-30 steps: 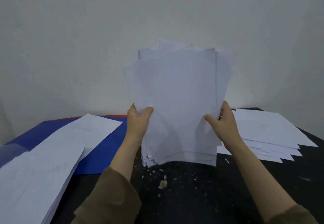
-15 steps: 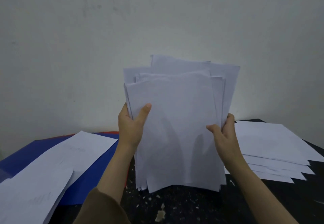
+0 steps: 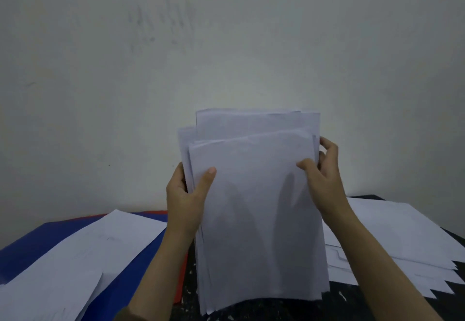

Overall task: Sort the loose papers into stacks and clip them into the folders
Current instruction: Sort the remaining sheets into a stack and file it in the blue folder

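We grip an upright paper stack [image 3: 256, 220] between left hand [image 3: 186, 202] and right hand [image 3: 323, 177], thumbs in front.

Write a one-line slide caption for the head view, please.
Both hands, left hand and right hand, hold an uneven paper stack upright above a dark table.

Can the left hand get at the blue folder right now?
Probably not: the left hand grips the upright paper stack, and loose sheets cover much of the blue folder.
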